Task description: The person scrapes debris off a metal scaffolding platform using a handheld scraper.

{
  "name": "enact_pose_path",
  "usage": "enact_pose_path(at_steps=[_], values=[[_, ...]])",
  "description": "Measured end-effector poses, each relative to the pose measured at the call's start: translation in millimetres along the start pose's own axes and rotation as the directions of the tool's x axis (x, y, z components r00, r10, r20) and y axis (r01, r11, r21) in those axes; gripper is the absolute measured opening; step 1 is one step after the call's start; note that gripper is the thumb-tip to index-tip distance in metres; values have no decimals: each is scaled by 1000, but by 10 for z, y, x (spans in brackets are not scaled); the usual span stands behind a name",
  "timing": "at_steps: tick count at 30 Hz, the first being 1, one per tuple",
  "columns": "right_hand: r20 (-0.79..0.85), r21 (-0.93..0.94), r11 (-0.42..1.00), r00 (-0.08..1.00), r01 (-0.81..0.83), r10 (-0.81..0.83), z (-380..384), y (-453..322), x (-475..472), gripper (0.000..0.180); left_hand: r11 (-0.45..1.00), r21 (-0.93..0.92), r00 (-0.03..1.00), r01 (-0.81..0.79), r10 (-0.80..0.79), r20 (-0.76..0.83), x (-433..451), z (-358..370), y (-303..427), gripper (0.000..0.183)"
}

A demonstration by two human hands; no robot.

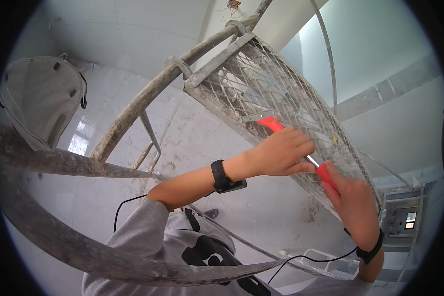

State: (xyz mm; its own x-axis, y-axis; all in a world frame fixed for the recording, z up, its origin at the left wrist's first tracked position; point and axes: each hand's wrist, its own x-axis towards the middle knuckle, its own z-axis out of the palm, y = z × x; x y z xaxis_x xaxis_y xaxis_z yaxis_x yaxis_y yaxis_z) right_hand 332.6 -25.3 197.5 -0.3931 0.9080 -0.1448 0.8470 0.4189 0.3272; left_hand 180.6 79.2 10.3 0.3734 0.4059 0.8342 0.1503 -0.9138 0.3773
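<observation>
My left hand (285,152) is wrapped around the metal shaft of a long-handled scraper (312,160). My right hand (353,203) grips the red handle at the tool's lower end. The scraper's flat blade (259,117), set in a red head, lies over the mesh deck of a scaffold platform (240,100); whether it touches the mesh cannot be told. Pale, plaster-like residue coats the platform's frame and wires. Black bands circle both my wrists, and my left one carries a small dark box.
A crusted scaffold tube (144,94) holds the platform's hooks. Another thick tube (96,255) curves across in front of my body. A pale fabric item with black straps, possibly a face mask (40,100), is at the left. Below is a stained tile floor (192,122). Wires protrude from a wall box (234,4).
</observation>
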Motion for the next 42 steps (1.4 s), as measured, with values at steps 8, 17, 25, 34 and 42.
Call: enact_pose_path(at_steps=[8, 17, 25, 34, 42], values=[[-173, -37, 998, 983, 59, -64, 403, 39, -93, 46, 1000, 29, 999, 10, -11, 35, -29, -59, 22, 39], [-83, -62, 997, 996, 38, -43, 284, 79, -89, 48, 999, 1, 997, 40, -40, 63, -9, -5, 17, 41], [1, 594, 801, 995, -79, 98, 591, 59, -169, 50, 996, -74, 977, 49, -32, 210, -121, -26, 26, 38], [-16, 175, 983, 998, -50, 53, 419, -136, -172, 52, 998, -56, 973, 12, 1, 230, -97, -163, -31, 41], [115, 692, 708, 989, -145, 90, 343, 67, -94, 46, 999, -36, 979, 27, -20, 204, -120, -61, -22, 44]])
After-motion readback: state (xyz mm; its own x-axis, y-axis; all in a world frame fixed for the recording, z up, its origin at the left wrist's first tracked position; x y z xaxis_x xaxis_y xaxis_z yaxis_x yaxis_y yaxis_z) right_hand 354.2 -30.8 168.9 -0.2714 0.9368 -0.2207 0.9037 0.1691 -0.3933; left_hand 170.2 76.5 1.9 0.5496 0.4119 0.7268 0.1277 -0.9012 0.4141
